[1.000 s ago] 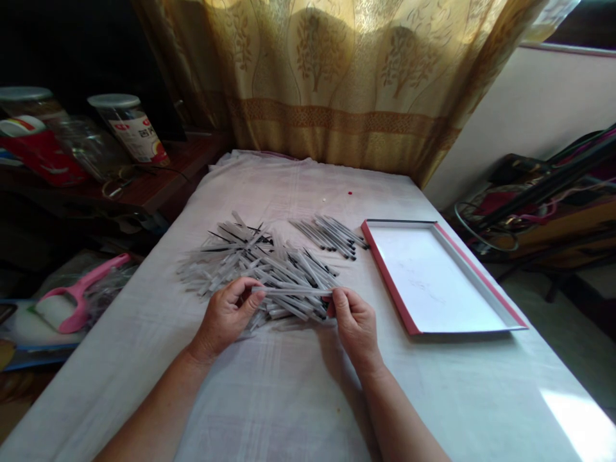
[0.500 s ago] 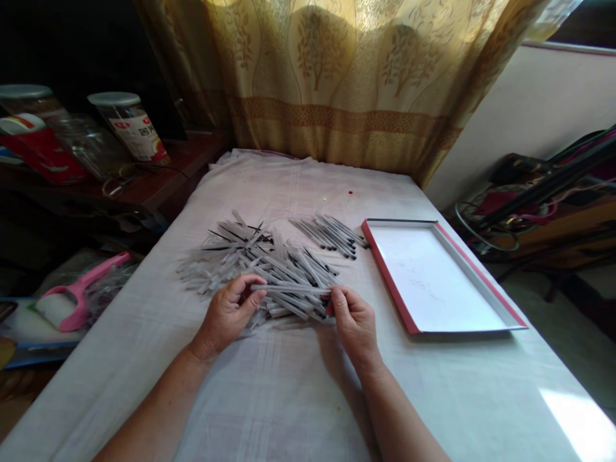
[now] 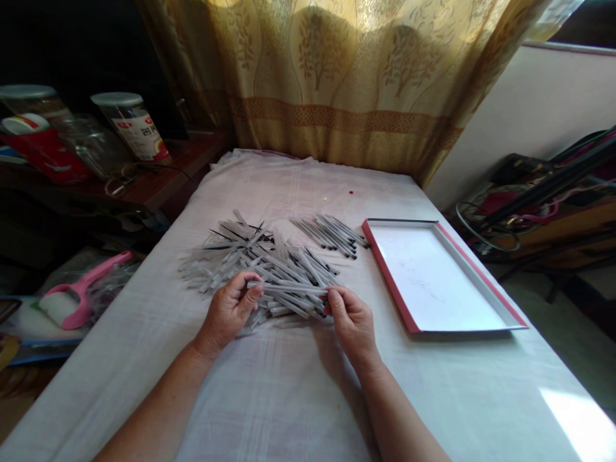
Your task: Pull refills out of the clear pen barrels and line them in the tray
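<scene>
A loose heap of grey pens [image 3: 260, 260] lies on the white cloth-covered table [image 3: 289, 398]. Over the heap's near edge I hold one grey pen [image 3: 289, 289] level between both hands. My left hand [image 3: 228, 312] pinches its left end with curled fingers. My right hand [image 3: 350, 319] pinches its right end. A smaller, tidy row of pens [image 3: 330, 234] with dark tips lies just beyond the heap, toward the tray.
A shallow white tray with a red rim [image 3: 436, 277] sits to the right. A patterned curtain [image 3: 346, 83] hangs behind the table. Jars [image 3: 132, 125] stand on a dark shelf at left, with a pink roller [image 3: 79, 292] below. Cables and clutter [image 3: 543, 192] fill the right side.
The pen and both hands have shifted slightly up and away from me; my hands have closed in a little along the pen.
</scene>
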`<state>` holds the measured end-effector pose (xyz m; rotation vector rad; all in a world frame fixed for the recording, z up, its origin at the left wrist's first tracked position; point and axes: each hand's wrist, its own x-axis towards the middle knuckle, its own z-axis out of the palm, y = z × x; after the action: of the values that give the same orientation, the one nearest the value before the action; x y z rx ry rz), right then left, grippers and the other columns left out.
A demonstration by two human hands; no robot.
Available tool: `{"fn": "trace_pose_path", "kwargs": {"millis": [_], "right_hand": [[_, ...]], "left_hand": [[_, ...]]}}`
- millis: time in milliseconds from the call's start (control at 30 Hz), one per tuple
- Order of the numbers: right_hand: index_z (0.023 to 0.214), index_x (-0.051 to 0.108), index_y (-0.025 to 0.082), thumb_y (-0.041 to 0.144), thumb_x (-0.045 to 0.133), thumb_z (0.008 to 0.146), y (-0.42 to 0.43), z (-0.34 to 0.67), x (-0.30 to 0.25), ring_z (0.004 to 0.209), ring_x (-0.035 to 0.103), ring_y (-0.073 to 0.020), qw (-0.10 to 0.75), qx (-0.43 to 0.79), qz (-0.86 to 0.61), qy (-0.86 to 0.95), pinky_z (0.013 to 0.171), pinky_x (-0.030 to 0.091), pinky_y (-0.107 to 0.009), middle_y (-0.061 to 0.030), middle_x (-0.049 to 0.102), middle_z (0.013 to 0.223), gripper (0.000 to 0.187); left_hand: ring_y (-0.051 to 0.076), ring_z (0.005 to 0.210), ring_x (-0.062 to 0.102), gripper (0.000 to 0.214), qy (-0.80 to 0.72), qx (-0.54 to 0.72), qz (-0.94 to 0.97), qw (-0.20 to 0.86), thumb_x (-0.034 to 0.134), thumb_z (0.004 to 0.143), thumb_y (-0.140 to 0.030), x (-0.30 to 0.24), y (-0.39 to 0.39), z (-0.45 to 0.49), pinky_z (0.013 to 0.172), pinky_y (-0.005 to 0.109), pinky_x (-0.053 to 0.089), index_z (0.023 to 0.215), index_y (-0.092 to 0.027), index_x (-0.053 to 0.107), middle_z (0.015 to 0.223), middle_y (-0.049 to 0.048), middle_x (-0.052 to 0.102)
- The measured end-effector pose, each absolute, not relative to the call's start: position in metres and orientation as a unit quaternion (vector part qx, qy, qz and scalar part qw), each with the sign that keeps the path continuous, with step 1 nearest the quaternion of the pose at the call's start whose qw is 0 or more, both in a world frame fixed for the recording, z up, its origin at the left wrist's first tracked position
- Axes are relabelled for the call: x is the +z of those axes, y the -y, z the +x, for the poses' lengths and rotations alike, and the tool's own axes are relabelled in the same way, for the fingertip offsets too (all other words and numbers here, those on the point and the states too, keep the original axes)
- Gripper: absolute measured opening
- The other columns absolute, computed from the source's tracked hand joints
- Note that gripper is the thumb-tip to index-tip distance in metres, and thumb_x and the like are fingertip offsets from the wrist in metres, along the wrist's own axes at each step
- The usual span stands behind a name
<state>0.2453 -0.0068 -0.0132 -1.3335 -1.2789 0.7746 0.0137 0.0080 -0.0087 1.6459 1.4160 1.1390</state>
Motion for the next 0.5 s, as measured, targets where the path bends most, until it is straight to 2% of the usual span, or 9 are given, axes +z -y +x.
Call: {"fn": "trace_pose_path", "kwargs": {"millis": [67,133,267,333,433,500], "right_hand": [[0.079,0.072,0.018,0.043,0.056,0.088,0.0069,0.245,-0.0132,0.05,0.059,-0.0138,0.54,0.327,-0.564,0.532,0.05,0.047,-0.025,-0.0018,0.066,0.061,0.031],[0.078,0.071,0.018,0.043,0.056,0.088,0.0069,0.245,-0.0131,0.049,0.059,-0.0136,0.541,0.326,-0.568,0.527,0.05,0.047,-0.025,-0.0019,0.066,0.061,0.031],[0.078,0.071,0.018,0.043,0.056,0.088,0.0068,0.2453,-0.0128,0.049,0.059,-0.0138,0.54,0.326,-0.567,0.529,0.05,0.047,-0.025,-0.0015,0.065,0.06,0.031],[0.079,0.071,0.018,0.043,0.057,0.088,0.0067,0.2454,-0.0127,0.05,0.059,-0.014,0.541,0.327,-0.565,0.531,0.05,0.048,-0.025,-0.0014,0.065,0.06,0.03],[0.079,0.071,0.018,0.043,0.056,0.088,0.0062,0.2455,-0.0121,0.049,0.059,-0.0138,0.54,0.327,-0.569,0.527,0.05,0.048,-0.025,-0.001,0.064,0.058,0.031],[0.078,0.071,0.018,0.043,0.055,0.088,0.006,0.2454,-0.0116,0.049,0.058,-0.0137,0.539,0.325,-0.573,0.525,0.049,0.048,-0.024,-0.0006,0.064,0.057,0.031]], "left_hand": [[0.012,0.06,0.062,0.034,-0.538,0.463,0.621,0.334,0.063,0.084,-0.045,-0.0101,-0.0086,0.0146,0.057,0.022,0.051,0.107,-0.021,0.06,0.08,-0.0004,0.065],[0.011,0.062,0.062,0.032,-0.531,0.475,0.623,0.322,0.066,0.082,-0.042,-0.0108,-0.0089,0.0157,0.058,0.022,0.051,0.107,-0.022,0.06,0.086,0.0005,0.066],[0.009,0.052,0.057,0.021,-0.535,0.444,0.647,0.312,0.059,0.088,-0.041,-0.0082,-0.0084,0.0152,0.054,0.021,0.047,0.091,-0.021,0.063,0.07,-0.0023,0.064],[0.01,0.052,0.058,0.024,-0.539,0.444,0.642,0.316,0.059,0.087,-0.043,-0.0072,-0.0083,0.0148,0.054,0.021,0.047,0.093,-0.02,0.063,0.074,-0.001,0.066],[0.012,0.064,0.063,0.028,-0.53,0.469,0.631,0.318,0.066,0.082,-0.041,-0.0076,-0.0081,0.0161,0.06,0.022,0.05,0.1,-0.021,0.061,0.087,0.0018,0.068],[0.013,0.066,0.063,0.026,-0.527,0.473,0.635,0.309,0.067,0.081,-0.04,-0.0072,-0.0077,0.0174,0.061,0.022,0.05,0.099,-0.021,0.062,0.082,0.0003,0.067]]}}
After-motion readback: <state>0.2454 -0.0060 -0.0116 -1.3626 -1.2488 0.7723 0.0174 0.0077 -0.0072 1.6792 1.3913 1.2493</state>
